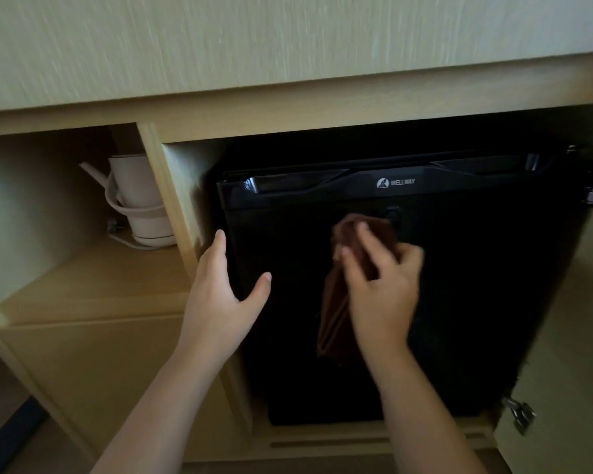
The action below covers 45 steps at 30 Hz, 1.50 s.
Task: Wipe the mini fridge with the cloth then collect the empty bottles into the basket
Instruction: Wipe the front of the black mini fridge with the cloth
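Note:
A black mini fridge (476, 268) marked WELLWAY stands inside a light wooden cabinet, its door closed. My right hand (380, 285) presses a brown cloth (336, 302) against the upper middle of the fridge door; part of the cloth hangs down below the hand. My left hand (223, 292) rests open on the fridge's left edge, fingers spread, holding nothing. No bottles or basket are in view.
A white electric kettle (137, 196) with its cord sits in the open cubby to the left, behind a wooden divider (172, 196). The opened cabinet door with metal hinges (519, 413) is at the right. A wooden countertop (288, 46) overhangs above.

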### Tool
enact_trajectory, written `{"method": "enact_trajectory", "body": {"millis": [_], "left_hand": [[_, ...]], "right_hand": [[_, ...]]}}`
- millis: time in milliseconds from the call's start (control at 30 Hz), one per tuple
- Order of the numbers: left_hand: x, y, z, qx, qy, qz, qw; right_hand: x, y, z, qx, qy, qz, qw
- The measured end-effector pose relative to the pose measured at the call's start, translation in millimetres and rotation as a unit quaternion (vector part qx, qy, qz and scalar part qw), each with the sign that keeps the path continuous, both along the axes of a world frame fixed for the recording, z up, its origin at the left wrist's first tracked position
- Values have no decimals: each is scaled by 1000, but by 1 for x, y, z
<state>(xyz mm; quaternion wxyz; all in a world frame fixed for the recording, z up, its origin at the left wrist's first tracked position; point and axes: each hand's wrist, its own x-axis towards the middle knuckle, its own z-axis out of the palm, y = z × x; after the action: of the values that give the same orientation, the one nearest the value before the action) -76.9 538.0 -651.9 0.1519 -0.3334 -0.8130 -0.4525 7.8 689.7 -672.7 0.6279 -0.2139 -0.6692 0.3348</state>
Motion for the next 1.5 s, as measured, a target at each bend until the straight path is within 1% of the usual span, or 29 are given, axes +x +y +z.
{"method": "enact_trajectory", "body": {"millis": [67,133,200,233,333,400,500,567,600,667,767,800,867,933,1000,1100,1167,1233,1367,1500], "left_hand": [[5,10,0,-10,14,-1,1000],[11,20,-1,-4,11,2,1000],[14,28,-3,3,6,15,1000],[16,31,-4,2,11,22,1000],[18,37,-8,-1,31,41,999],[18,39,-9,8,30,53,998],[18,44,-9,28,24,61,997],[19,49,-8,43,18,62,997],[20,52,-8,52,14,60,997],[21,57,-8,65,8,59,996],[23,60,-10,58,10,66,996],[24,61,-11,52,11,68,996],[25,61,-11,44,11,70,997],[24,62,-11,53,12,70,996],[22,63,-11,69,7,72,995],[22,65,-11,83,1,74,994],[21,64,-11,85,3,70,994],[20,62,-11,82,6,62,995],[22,59,-13,72,12,49,996],[21,57,-11,81,16,43,996]], "right_hand": [[23,36,1,-47,28,-46,997],[50,74,1,-118,52,-96,987],[73,99,0,-175,54,-118,976],[78,105,-1,-179,45,-121,975],[70,96,-3,-150,35,-120,981],[53,73,-4,-107,37,-103,988],[33,42,-12,-20,5,-40,999],[31,35,-17,-2,-1,3,1000],[33,38,-17,-3,8,7,1000],[44,59,-14,-39,44,-34,998],[73,106,-11,-169,107,-120,973],[81,116,-12,-195,112,-135,965],[88,120,-19,-190,93,-155,965],[83,112,-25,-195,89,-153,965],[74,105,-21,-215,107,-127,962],[68,105,-5,-178,121,-97,972],[67,110,-3,-184,149,-108,965],[67,111,-14,-215,167,-120,955],[70,104,-58,-279,163,-133,937],[74,103,-82,-375,178,-123,901]]}}
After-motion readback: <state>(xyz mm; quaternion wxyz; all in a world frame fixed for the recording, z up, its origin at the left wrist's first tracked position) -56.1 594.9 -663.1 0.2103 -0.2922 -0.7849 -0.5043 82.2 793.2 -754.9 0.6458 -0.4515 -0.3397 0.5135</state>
